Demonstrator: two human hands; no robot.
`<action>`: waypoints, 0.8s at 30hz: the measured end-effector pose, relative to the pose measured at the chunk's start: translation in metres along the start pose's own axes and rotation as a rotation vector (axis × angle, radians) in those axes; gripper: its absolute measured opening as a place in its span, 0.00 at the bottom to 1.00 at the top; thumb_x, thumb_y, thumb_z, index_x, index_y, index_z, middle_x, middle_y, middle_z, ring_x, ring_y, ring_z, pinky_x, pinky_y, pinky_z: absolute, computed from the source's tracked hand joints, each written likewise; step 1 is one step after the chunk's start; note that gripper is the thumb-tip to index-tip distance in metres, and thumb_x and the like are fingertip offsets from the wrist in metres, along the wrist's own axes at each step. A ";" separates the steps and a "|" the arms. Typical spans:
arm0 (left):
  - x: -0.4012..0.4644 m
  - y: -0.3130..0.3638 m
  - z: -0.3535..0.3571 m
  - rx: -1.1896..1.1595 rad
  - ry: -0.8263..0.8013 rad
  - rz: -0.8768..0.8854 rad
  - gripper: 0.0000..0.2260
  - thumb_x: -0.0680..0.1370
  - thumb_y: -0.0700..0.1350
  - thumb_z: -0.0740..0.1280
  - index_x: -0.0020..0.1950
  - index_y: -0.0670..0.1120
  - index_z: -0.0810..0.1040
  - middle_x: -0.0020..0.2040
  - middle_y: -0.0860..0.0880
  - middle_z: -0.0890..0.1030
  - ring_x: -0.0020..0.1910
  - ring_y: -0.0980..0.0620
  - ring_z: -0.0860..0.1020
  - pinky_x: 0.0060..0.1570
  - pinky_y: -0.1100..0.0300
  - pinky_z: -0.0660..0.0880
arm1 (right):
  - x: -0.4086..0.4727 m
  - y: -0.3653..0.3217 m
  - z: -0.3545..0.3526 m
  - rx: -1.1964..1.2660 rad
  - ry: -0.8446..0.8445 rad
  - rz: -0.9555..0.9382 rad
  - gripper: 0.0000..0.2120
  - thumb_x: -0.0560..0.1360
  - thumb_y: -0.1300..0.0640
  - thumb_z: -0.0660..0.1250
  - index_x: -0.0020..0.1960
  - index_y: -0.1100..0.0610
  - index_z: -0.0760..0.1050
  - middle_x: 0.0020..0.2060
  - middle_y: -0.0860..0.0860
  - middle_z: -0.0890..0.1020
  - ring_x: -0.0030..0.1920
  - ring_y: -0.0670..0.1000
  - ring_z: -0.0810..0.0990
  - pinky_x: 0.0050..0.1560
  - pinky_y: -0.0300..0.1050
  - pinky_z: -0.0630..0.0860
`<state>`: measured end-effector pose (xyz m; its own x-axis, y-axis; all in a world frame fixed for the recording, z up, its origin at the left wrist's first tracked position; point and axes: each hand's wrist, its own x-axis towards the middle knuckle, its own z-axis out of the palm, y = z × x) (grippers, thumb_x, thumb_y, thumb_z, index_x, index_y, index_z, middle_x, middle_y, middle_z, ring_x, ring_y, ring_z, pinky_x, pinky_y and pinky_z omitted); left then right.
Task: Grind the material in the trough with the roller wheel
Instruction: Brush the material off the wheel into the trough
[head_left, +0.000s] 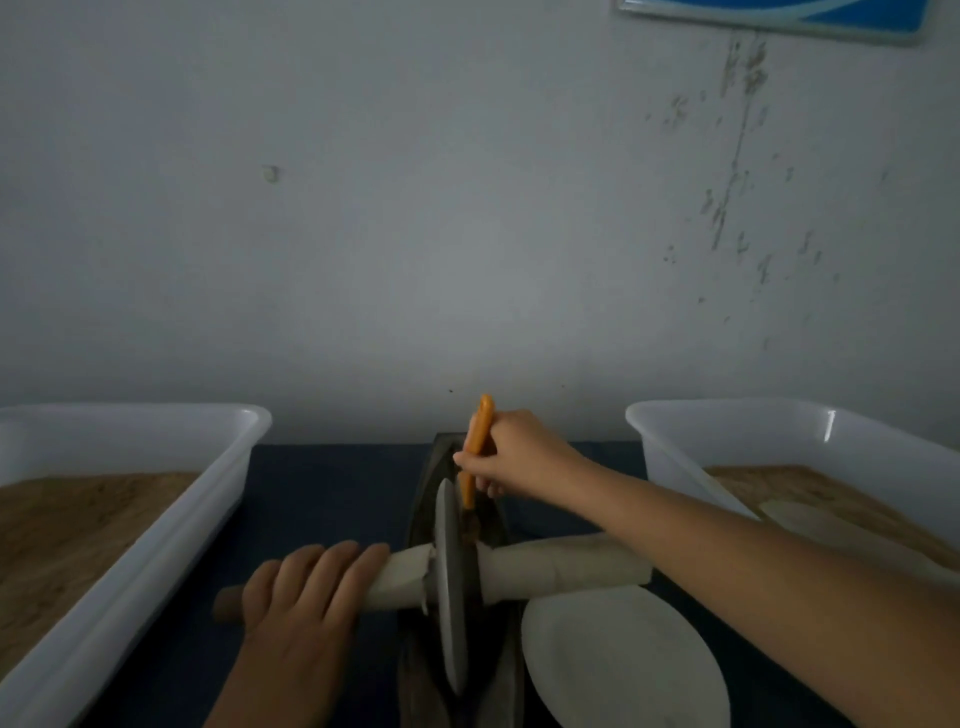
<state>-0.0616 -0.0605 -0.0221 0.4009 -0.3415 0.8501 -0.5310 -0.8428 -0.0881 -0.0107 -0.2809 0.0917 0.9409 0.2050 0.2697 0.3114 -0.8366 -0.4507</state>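
A dark, boat-shaped trough (415, 525) runs away from me at the centre of the table. A grey roller wheel (451, 587) stands on edge in it, on an axle wrapped in pale cloth (561, 564). My left hand (306, 587) lies over the axle's left handle, fingers draped across it. My right hand (511, 449) grips an orange-handled brush (475, 441) held upright over the far part of the trough, its dark bristles down beside the wheel. The material inside the trough is too dark to make out.
A white tub (171, 525) with brown material stands at the left, another white tub (727, 431) at the right. A white plate (618, 654) lies right of the trough near me. A dark blue cloth (332, 499) covers the table; a wall rises close behind.
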 end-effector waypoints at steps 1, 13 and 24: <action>0.000 0.000 -0.001 -0.001 -0.004 0.001 0.22 0.65 0.45 0.55 0.59 0.51 0.69 0.53 0.52 0.70 0.49 0.48 0.69 0.46 0.52 0.61 | -0.001 -0.001 -0.004 0.027 0.027 -0.001 0.11 0.77 0.53 0.64 0.37 0.55 0.73 0.30 0.49 0.80 0.29 0.44 0.80 0.38 0.38 0.78; 0.004 0.001 -0.006 -0.014 -0.071 -0.007 0.21 0.65 0.46 0.54 0.58 0.51 0.69 0.49 0.49 0.79 0.48 0.48 0.69 0.46 0.52 0.60 | -0.001 0.001 -0.003 0.011 -0.060 0.027 0.12 0.79 0.53 0.62 0.48 0.62 0.76 0.39 0.55 0.81 0.36 0.48 0.79 0.42 0.39 0.76; 0.001 0.000 -0.004 -0.013 -0.063 0.000 0.22 0.65 0.46 0.55 0.59 0.51 0.69 0.52 0.51 0.74 0.49 0.48 0.69 0.47 0.52 0.60 | -0.001 -0.003 -0.006 0.045 -0.072 0.043 0.11 0.79 0.53 0.62 0.49 0.62 0.76 0.40 0.56 0.82 0.38 0.50 0.81 0.45 0.43 0.79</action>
<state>-0.0640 -0.0596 -0.0190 0.4473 -0.3674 0.8155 -0.5406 -0.8374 -0.0807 -0.0131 -0.2815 0.0982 0.9602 0.2066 0.1879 0.2745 -0.8220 -0.4989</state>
